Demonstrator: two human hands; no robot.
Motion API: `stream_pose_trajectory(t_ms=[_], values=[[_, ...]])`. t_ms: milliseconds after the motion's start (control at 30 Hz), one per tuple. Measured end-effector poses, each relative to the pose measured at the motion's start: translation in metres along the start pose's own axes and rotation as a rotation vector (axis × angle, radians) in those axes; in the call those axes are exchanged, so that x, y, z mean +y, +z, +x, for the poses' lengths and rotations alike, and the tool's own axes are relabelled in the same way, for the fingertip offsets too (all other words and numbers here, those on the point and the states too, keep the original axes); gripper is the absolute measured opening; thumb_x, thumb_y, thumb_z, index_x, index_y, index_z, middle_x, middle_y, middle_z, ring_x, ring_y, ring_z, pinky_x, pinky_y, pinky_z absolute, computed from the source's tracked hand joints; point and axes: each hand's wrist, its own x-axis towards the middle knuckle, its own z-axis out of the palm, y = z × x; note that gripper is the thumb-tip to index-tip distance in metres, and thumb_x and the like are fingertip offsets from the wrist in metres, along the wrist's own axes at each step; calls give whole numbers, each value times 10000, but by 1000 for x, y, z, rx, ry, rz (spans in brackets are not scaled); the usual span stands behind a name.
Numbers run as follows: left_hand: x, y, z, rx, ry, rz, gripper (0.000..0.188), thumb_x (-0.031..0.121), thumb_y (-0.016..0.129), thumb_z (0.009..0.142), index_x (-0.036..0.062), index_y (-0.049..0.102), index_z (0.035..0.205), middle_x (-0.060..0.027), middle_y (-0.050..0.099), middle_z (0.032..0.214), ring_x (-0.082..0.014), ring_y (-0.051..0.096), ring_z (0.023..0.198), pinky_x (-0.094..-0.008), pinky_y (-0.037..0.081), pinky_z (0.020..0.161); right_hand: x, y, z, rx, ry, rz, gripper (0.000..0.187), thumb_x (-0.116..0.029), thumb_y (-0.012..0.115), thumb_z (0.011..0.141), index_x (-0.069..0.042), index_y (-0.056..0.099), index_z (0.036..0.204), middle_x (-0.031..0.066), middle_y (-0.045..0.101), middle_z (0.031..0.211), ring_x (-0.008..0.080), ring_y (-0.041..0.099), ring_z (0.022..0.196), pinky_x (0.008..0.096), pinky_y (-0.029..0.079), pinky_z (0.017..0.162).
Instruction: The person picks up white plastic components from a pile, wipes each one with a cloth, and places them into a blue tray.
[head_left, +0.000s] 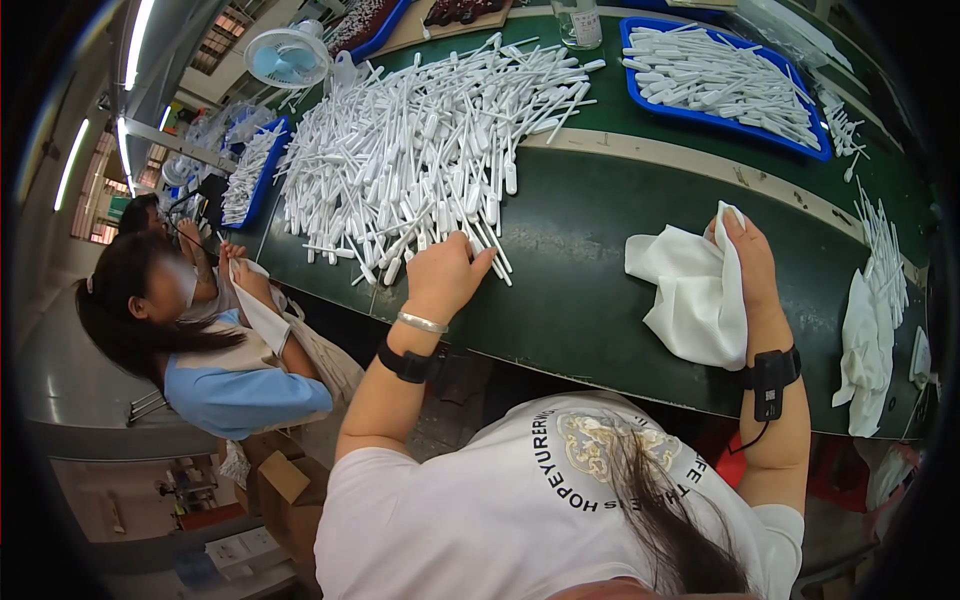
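My left hand [443, 278] reaches to the near edge of a large heap of white sticks [400, 150], each with one wider, flattened end. Its fingers curl down among the nearest pieces, and their tips are partly hidden, so what they pinch is unclear. A white cloth [690, 290] is bunched in my right hand [748, 262], with the fingers closed round its upper right side. The cloth hangs loosely above the near right part of the dark green table [590, 215]. No stick can be made out within its folds.
Blue trays of white sticks stand at the far right [825, 145] and left [280, 160]. A loose bundle of sticks [882, 250] and another white cloth [863, 350] lie at right. A glass jar [580, 28] and fan [287, 58] stand behind. Co-workers [240, 370] sit at left.
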Motion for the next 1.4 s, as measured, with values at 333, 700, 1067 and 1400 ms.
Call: stream_pose_trajectory(t_ms=[333, 700, 1067, 1400], values=[[-16, 11, -2, 126, -124, -271, 251, 259, 555, 774, 22, 574, 695, -116, 579, 567, -229, 570, 500, -324, 429, 470, -22, 7, -25, 97, -593, -666, 415, -366, 634, 722, -35, 508, 939, 18, 503, 837, 153, 494, 733, 259, 409, 668], [58, 4, -15, -468, 199, -2149, 188, 122, 493, 842, 1, 505, 986, -154, 604, 728, -173, 575, 523, -204, 454, 449, -45, 11, -58, 310, -390, -1486, 433, -305, 698, 663, -29, 508, 937, 107, 562, 851, 263, 557, 693, 320, 451, 615], [137, 0, 1, -1120, 519, -2105, 194, 143, 503, 847, 4, 521, 982, -123, 594, 832, -136, 575, 670, -262, 481, 628, -1, 17, -30, -244, 383, 379, 266, -106, 531, 814, 18, 520, 1049, 78, 587, 950, 134, 578, 799, 267, 470, 697], [139, 34, 16, -749, 259, -1597, 176, 132, 504, 861, -11, 547, 953, -50, 599, 835, -96, 547, 709, -226, 454, 656, 2, 19, -19, -223, 299, 176, 272, -75, 455, 840, 46, 485, 1082, 107, 564, 999, 168, 561, 901, 288, 464, 763]])
